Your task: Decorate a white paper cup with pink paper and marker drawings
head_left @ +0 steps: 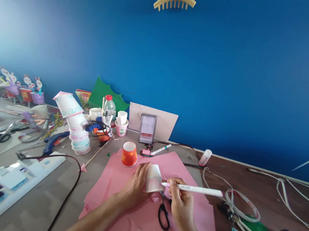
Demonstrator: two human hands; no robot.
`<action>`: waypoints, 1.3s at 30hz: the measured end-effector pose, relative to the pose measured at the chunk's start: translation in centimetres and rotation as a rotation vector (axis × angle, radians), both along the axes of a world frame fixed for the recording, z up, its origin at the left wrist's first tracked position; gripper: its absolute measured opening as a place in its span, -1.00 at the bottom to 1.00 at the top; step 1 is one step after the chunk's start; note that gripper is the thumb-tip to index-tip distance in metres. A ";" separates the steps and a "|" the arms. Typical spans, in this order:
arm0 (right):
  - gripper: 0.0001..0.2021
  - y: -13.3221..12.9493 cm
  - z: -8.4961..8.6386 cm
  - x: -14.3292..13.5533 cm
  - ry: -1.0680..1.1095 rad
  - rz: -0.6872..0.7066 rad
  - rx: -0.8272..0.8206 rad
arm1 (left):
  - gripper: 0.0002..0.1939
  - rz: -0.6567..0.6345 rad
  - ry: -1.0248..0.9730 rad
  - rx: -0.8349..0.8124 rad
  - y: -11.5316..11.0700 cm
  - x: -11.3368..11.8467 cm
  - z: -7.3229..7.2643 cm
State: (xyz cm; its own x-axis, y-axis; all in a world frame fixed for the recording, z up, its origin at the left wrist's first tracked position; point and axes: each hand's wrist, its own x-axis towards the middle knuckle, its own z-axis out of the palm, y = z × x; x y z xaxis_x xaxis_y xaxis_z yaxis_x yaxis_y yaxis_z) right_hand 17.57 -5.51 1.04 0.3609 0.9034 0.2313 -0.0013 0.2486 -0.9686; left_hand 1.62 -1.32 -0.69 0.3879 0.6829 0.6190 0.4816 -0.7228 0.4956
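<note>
The person's right hand (178, 199) is pinching a marker (201, 190) pen-style, nib aimed at 9 o'clock, right up by the side of a white cup (153, 173); can't really tell if the tip is touching or just short of it. The left hand (136, 185) has its fingers curled round the cup from the 9 o'clock side, keeping it tilted over some pink paper (106, 178). There's already a band of slanted pink strokes on the cup, so the step in hand looks like drawing the pattern on, and it's probably only partway since the upper part looks plain white. Next move likely calls for a small roll of the cup with the left hand, then another even stroke, light enough not to squash the wall. Further out, scissors (164, 217) lie at 5 o'clock from the cup, kinda close to the drawing wrist, and a red cup (129, 155) stands at 10 o'clock. Way past that on the worktop (75, 200), also around 10, there's a leaning stack of decorated cups (78, 125).
</note>
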 end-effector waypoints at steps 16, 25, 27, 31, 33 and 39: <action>-0.61 -0.4 0.9 -0.4 0.086 0.015 0.024 | -0.40 -0.018 -0.001 -0.074 -0.3 0.0 0.6; -0.72 -0.7 0.9 -0.2 -0.143 -0.001 0.133 | -0.47 0.010 0.034 -0.003 -0.3 0.1 0.5; -0.74 -0.8 1.0 -0.3 -0.155 0.007 0.142 | -0.48 0.016 0.042 0.017 -0.3 0.1 0.6; -0.75 -0.9 1.0 -0.3 -0.179 0.025 0.149 | -0.46 0.023 0.059 0.047 -0.4 0.2 1.0; -0.74 -0.9 0.9 -0.3 -0.194 0.018 0.152 | -0.46 0.031 0.056 0.055 -0.4 0.2 1.1; -0.74 -0.9 0.3 -0.2 -0.206 0.038 0.123 | -0.44 0.046 0.085 0.070 -0.3 0.3 1.0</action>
